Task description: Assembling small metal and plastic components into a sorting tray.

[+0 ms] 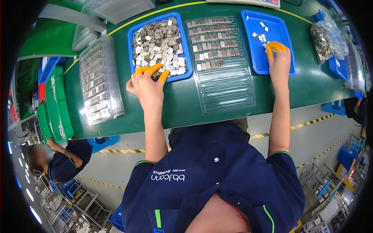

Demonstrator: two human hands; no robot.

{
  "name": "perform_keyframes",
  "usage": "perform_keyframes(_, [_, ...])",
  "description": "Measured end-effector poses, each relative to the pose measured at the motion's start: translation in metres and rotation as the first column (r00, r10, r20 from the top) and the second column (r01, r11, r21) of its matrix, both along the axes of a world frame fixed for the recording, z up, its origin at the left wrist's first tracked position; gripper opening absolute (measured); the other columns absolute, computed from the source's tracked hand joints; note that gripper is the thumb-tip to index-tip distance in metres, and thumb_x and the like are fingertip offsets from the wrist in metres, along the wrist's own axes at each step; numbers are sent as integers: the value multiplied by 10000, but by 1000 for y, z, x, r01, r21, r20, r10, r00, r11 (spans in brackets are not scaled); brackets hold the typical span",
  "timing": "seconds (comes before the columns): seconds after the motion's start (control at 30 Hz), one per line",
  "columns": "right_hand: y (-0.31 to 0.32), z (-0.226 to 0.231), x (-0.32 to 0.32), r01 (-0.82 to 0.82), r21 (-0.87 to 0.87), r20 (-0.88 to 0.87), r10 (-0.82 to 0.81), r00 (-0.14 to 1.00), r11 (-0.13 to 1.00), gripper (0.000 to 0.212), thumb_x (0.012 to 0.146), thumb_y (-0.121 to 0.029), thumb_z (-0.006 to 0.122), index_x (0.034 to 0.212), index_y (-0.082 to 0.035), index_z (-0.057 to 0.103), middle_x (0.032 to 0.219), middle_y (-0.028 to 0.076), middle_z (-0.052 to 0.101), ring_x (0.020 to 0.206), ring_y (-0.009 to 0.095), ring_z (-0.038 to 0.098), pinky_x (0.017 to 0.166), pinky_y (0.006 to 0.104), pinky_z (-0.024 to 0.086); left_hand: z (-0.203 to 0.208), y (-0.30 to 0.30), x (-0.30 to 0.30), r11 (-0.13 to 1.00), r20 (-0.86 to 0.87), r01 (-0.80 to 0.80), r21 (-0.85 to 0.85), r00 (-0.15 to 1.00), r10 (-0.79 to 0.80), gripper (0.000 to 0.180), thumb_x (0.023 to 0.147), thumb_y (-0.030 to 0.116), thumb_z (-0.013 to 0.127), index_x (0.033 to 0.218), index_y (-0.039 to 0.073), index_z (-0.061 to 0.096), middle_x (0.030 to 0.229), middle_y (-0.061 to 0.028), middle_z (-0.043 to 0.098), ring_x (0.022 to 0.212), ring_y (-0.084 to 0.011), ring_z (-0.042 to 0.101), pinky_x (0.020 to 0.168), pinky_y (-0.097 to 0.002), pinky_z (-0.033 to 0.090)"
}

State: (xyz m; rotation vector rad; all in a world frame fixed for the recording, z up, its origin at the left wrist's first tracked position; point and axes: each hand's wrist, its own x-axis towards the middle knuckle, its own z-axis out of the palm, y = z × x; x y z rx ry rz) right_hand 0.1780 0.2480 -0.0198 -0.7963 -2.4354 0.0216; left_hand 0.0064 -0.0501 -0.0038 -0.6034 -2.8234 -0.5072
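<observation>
Shirt [233, 163]: white lettering [168, 177] | left hand [147, 86]: at parts [157, 42] | right hand [279, 60]: over tray [261, 58]

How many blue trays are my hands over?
2: the left tray, heaped with metal pieces, under your left hand; the right tray, sparsely filled, under your right hand.

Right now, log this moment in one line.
left hand: at small silvery metal parts in blue rectangular plastic tray | right hand: over second blue tray, near small white pieces | between: clear ridged plastic tray, partly filled

Bright, glare on tray [226, 92], edges bent, perhaps soft
</observation>
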Motion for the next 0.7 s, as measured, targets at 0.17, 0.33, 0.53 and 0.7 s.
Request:
perform_keyframes(0.17, [-12,12,3,62,-472,-345,-249,905,879,167,841,-68,559,980,15,598,936,125,596,838,214,579,720,305,457,7,1,-3,985,14,95,-141,995,-94,298,667,208,746,828,-19,641,808,-160,588,833,-267,536,812,-402,358])
perform_keyframes(0.33, [-12,-4,5,86,-517,-446,-353,823,852,166,881,-116,534,997,-20,602,1002,113,571,815,184,573,699,285,460,2,3,-5,998,72,26,58,997,-31,198,635,106,749,773,-6,662,729,-121,607,714,-230,571,654,-350,461])
perform_keyframes(0.53, [-27,-1,-7,-141,-438,-551,-141,822,888,169,822,-73,597,986,-34,613,947,106,588,814,203,575,712,282,448,27,23,1,522,388,-168,836,854,-347,203,686,-27,707,880,-35,647,844,-83,635,774,-157,616,642,-252,493])
perform_keyframes(0.7, [-89,25,-28,-408,-517,-542,81,836,752,172,807,-34,583,976,-24,605,915,101,568,834,220,566,748,281,438,16,32,3,152,424,-468,871,556,-715,286,756,-43,640,1037,-51,583,953,-134,618,871,-229,626,760,-266,513])
